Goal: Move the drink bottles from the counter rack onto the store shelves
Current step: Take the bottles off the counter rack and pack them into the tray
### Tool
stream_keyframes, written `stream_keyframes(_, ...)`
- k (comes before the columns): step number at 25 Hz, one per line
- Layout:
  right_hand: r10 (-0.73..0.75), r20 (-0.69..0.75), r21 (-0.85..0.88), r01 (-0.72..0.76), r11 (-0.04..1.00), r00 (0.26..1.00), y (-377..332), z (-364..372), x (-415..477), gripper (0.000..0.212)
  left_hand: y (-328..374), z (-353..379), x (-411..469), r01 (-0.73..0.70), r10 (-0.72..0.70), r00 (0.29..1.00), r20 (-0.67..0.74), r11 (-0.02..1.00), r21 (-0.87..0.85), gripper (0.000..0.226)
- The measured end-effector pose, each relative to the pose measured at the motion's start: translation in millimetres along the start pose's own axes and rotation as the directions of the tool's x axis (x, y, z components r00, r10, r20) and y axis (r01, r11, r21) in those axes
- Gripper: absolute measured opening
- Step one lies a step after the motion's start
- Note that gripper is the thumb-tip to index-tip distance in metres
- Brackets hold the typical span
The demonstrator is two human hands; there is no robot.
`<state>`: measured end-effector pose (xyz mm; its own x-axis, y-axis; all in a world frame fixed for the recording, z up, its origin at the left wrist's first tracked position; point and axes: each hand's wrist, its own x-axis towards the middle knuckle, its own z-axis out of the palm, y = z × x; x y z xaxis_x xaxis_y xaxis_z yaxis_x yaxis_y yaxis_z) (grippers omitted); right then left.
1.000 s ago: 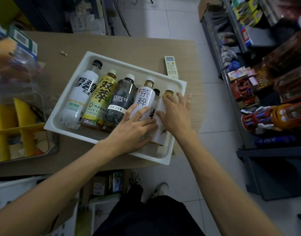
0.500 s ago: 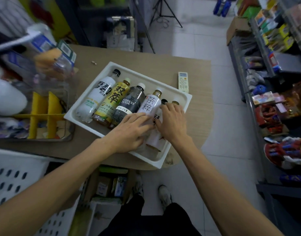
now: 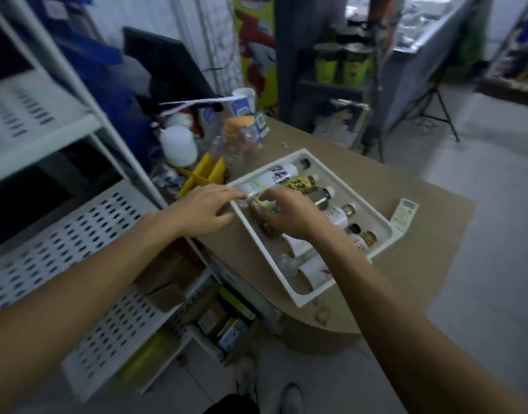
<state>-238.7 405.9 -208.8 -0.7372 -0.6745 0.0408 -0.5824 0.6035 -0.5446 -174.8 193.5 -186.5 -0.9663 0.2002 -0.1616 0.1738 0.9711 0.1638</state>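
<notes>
On the brown surface (image 3: 421, 264), the white counter rack (image 3: 264, 253) sits at an angle, one corner turned toward the perforated store shelves (image 3: 77, 252) at the person's left. The drink bottles lie on their sides in the rack, packed in a row with caps pointing away from the person. This arrangement presents the base ends for pickup.

The left hand (image 3: 203, 210) reaches over the near corner of the rack. Its fingers are nearly straight and touch the base end of the white bottle (image 3: 277, 174); no closed grasp shows. The right hand (image 3: 292, 213) is curled round the lower part of the yellow-labelled bottle (image 3: 298, 183), next in the row. Motion blur hides the exact finger contact.

Judgement: working one hand per bottle from the shelf-side end keeps the carry short and lets two bottles leave together. The rack walls hold the remaining bottles against rolling.

All bottles visible are in the rack; none is seen on the shelves. A remote control (image 3: 404, 213) lies just beside the rack's far edge, clear of the working path.
</notes>
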Motion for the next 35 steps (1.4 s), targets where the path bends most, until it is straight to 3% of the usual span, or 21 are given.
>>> stream_keyframes(4, -0.224, -0.009, 0.014, 0.224, 0.974, 0.975, -69, -6, 42, 0.03, -32, -43, -49, 0.229, -0.232, 0.972, -0.017, 0.967, -0.111, 0.04)
stream_keyframes(8, -0.399, 0.014, 0.037, 0.399, 0.916, 0.917, -142, -6, 71, 0.029, -63, -86, -116, 0.367, -0.396, 0.905, -0.155, 0.912, -0.185, 0.037)
stream_keyframes(17, -0.674, 0.08, -0.015, 0.677, 0.735, 0.734, -317, -2, 113, 0.032, -115, -154, -277, 0.542, -0.59, 0.756, -0.283, 0.807, -0.235, 0.034)
stream_keyframes(26, -0.693, 0.197, -0.047, 0.712, 0.7, 0.694, -438, 37, 123, 0.036, -172, -172, -395, 0.616, -0.681, 0.664, -0.309, 0.732, -0.292, 0.03)
stream_keyframes(35, -0.587, 0.144, 0.058, 0.585, 0.809, 0.797, -467, 54, 157, 0.031, -230, -175, -415, 0.579, -0.663, 0.675, -0.324, 0.748, -0.325, 0.031)
